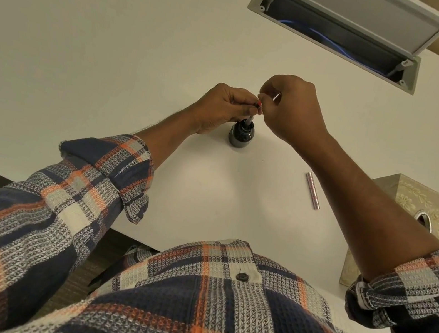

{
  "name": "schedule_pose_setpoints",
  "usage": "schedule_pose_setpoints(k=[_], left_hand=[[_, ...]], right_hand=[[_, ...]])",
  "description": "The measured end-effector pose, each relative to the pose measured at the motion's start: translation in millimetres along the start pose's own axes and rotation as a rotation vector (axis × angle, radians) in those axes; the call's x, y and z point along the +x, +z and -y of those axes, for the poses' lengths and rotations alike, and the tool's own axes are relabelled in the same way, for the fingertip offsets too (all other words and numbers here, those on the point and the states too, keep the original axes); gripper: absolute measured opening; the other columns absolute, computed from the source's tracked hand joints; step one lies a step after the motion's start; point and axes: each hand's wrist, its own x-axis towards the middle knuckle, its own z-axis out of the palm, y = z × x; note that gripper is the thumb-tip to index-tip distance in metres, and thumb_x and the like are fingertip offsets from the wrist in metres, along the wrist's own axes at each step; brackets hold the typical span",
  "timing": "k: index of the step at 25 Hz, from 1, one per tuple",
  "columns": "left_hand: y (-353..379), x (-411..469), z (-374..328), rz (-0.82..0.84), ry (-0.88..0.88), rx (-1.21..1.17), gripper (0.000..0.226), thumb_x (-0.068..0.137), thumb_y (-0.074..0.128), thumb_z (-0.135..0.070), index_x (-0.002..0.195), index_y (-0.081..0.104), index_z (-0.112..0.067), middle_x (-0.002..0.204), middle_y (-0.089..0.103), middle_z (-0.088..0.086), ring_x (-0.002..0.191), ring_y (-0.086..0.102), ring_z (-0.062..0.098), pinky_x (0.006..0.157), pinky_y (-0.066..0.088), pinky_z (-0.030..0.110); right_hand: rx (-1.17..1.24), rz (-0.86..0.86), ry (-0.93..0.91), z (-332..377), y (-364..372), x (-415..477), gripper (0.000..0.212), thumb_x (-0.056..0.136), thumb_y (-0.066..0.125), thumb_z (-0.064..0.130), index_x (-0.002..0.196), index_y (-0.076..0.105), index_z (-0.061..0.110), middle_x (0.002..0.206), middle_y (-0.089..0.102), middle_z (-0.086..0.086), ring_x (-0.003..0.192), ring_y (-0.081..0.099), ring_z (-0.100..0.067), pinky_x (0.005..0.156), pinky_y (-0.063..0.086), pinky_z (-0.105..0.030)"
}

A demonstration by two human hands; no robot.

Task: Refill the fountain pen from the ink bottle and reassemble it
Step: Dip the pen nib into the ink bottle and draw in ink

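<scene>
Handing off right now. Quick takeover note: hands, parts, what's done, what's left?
Left-hand grip holds the slim pen front section upright, tip down in the small dark glass ink bottle.
Right-hand grip pinches that section's top end.
The pink metallic pen barrel lies on the white table, right of the bottle and apart from it.
Done: barrel off, tip dipped.
Left: finish filling (level not visible), lift out, refit barrel.

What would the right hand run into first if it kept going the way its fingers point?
The right hand would likely meet the left hand first; both pinch the pen over the ink bottle.
</scene>
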Motion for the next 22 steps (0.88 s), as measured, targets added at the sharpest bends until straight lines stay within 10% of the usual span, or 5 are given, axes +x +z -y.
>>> schedule_pose_setpoints(k=[22], left_hand=[[1.8,0.0,-3.1,0.014,0.009,0.019,0.015,0.087,0.061,-0.001,0.096,0.07,-0.009,0.078,0.067,-0.017,0.078,0.061,0.004,0.085,0.048,0.031]], right_hand=[[-0.018,-0.015,0.03,-1.4,-1.7,1.9,0.02,0.089,0.061,0.026,0.091,0.071,0.008,0.087,0.07,-0.006,0.074,0.059,-0.018,0.067,0.047,-0.029]])
